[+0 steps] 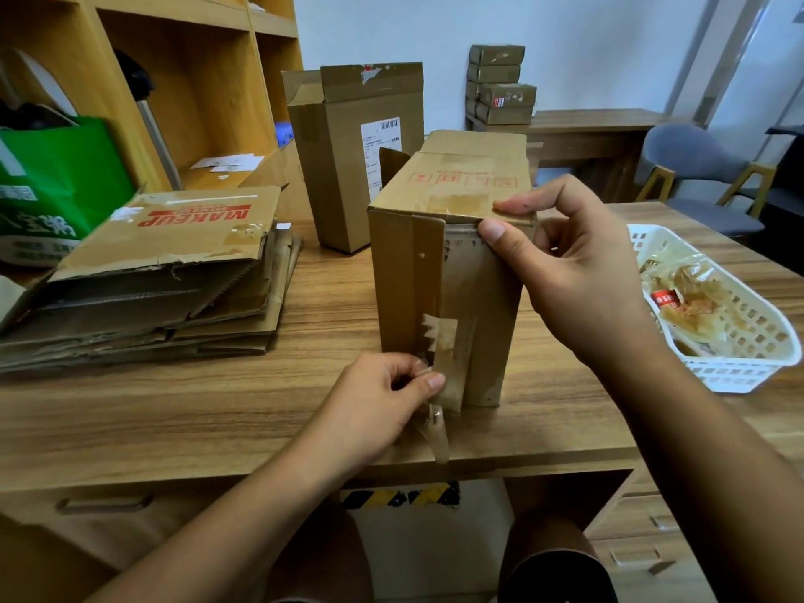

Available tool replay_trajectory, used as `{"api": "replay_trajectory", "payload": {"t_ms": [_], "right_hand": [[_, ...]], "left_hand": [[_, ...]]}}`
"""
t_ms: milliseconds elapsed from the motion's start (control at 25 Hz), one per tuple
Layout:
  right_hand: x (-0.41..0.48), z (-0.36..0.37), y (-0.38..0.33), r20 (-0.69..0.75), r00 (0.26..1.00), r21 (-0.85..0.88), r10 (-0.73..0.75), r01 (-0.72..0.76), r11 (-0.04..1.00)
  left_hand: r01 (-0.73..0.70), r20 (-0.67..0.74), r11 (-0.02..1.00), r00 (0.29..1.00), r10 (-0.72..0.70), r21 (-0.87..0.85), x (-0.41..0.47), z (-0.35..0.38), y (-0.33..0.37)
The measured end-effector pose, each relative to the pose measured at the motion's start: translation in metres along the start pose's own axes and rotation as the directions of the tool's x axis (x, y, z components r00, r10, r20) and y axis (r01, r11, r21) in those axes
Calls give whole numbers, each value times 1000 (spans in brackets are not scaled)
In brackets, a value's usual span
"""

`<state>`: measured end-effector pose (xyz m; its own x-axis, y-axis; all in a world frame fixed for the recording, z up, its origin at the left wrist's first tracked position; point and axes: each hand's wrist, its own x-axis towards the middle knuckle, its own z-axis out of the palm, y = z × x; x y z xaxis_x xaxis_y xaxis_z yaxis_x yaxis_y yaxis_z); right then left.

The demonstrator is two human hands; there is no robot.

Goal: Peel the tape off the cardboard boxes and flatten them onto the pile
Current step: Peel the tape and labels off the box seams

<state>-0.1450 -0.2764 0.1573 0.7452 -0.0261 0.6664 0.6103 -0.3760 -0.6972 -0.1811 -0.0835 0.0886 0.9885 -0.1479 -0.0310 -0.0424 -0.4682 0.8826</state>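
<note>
left hand (383,393) pinching the tape (439,376) low on the box (448,272) | right hand (578,272) gripping its top corner | pile (152,276) sitting off to the left | tape's looking ragged, probably shredding if yanked, box maybe tipping

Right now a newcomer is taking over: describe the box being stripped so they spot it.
On the wooden table, between the flattened cardboard pile and the white plastic basket, stands a tall brown cardboard box. Unlike the open labelled box behind, it trails loose clear tape.
</note>
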Motion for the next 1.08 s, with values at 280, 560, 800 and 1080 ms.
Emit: {"api": "replay_trajectory", "payload": {"t_ms": [280,560,800,1080], "right_hand": [[5,-1,2,14,1000,33,3,-3,999],[5,-1,4,13,1000,73,-23,21,997],[6,-2,6,17,999,63,-28,27,998],[5,-4,4,37,999,58,-35,33,998]], "left_hand": [[-18,40,988,999,25,-156,-1,-22,19],[69,142,890,990,-5,-451,5,-32,32],[221,255,793,963,-86,-568,13,-31,44],[272,369,690,930,-8,-670,14,-54,39]]}}
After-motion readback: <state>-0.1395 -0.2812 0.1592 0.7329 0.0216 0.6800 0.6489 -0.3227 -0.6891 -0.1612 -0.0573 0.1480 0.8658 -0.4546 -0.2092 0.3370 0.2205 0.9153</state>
